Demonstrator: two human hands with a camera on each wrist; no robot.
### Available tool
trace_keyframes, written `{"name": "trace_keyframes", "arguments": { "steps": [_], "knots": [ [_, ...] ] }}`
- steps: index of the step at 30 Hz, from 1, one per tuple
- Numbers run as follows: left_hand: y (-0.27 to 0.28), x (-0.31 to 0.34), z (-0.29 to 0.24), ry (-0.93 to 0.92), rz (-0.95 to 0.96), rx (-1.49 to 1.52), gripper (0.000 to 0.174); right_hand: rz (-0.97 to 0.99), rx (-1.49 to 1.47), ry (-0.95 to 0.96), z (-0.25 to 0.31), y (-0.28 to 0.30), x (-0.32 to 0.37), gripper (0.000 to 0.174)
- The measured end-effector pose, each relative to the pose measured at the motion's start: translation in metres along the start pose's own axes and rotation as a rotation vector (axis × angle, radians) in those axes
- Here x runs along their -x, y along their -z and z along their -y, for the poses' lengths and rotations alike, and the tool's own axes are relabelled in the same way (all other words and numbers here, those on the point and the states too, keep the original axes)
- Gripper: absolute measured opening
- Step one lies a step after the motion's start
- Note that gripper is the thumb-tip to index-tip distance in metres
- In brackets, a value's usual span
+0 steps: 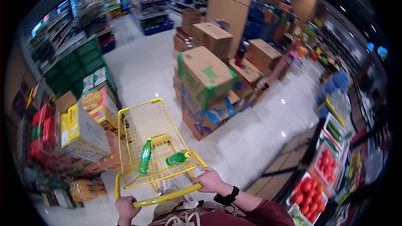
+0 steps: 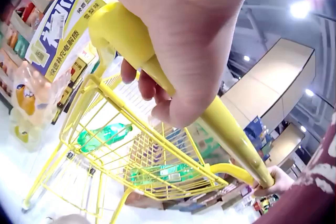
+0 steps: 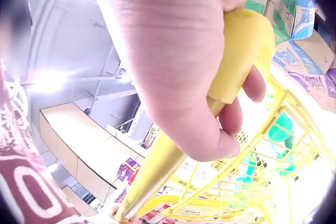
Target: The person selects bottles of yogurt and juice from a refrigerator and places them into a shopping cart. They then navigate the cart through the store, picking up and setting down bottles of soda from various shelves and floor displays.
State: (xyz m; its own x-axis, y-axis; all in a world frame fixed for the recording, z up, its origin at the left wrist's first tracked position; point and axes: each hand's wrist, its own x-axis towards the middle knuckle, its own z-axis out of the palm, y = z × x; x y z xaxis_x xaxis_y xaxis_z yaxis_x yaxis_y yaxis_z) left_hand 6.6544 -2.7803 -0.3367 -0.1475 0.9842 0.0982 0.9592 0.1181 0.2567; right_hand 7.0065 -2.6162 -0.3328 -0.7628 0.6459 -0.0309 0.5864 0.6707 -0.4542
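Note:
A yellow wire shopping cart [image 1: 157, 119] stands before me, its thick yellow handle [image 1: 167, 196] running across near my body. My left hand [image 1: 126, 208] grips the handle's left end; in the left wrist view its fingers [image 2: 144, 85] wrap round the bar. At the other end my right hand [image 1: 210, 180] grips the handle, fingers curled under it in the right wrist view. Inside the basket are two green plastic bottles with yellow caps. One bottle [image 1: 145, 157] leans on the left, and the other bottle [image 1: 177, 158] lies tilted on the right.
Stacked cardboard boxes [image 1: 205, 69] stand right ahead of the cart. On the left are piled drink cartons [image 1: 81, 132] and green crates [image 1: 77, 65]. Trays of tomatoes [image 1: 309, 196] line a produce stand at right. A tiled floor aisle [image 1: 138, 67] runs forward between boxes and crates.

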Motion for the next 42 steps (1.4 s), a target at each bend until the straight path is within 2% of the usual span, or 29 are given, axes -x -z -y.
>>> {"name": "trace_keyframes", "arguments": {
  "steps": [4,7,9,21,27,31,37,42],
  "knots": [
    [0.005,-0.069,0.009,0.077,-0.055,0.05,0.017,0.041,0.091,0.006,-0.027,0.025,-0.067,0.018],
    [0.001,-0.125,0.028,0.07,-0.091,0.085,0.015,0.059,0.13,-0.005,-0.05,0.036,-0.121,0.017],
    [0.002,-0.164,0.043,0.002,-0.143,0.132,0.014,0.022,0.115,-0.014,-0.064,0.044,-0.16,0.017],
    [-0.005,-0.414,0.123,-0.004,-0.094,0.167,0.014,0.078,0.116,-0.065,-0.151,0.107,-0.394,0.022],
    [-0.008,-0.532,0.153,0.011,-0.057,0.139,0.015,0.024,0.091,-0.067,-0.196,0.138,-0.508,0.02],
    [-0.006,-0.618,0.171,0.017,-0.059,0.113,0.017,-0.086,-0.003,-0.036,-0.238,0.143,-0.575,0.018],
    [-0.011,-0.734,0.208,0.061,-0.022,0.068,0.019,-0.006,0.019,-0.016,-0.286,0.175,-0.696,0.018],
    [-0.017,-0.836,0.241,0.095,-0.075,0.099,0.015,0.021,0.046,0.041,-0.334,0.192,-0.803,0.017]
  ]
}}
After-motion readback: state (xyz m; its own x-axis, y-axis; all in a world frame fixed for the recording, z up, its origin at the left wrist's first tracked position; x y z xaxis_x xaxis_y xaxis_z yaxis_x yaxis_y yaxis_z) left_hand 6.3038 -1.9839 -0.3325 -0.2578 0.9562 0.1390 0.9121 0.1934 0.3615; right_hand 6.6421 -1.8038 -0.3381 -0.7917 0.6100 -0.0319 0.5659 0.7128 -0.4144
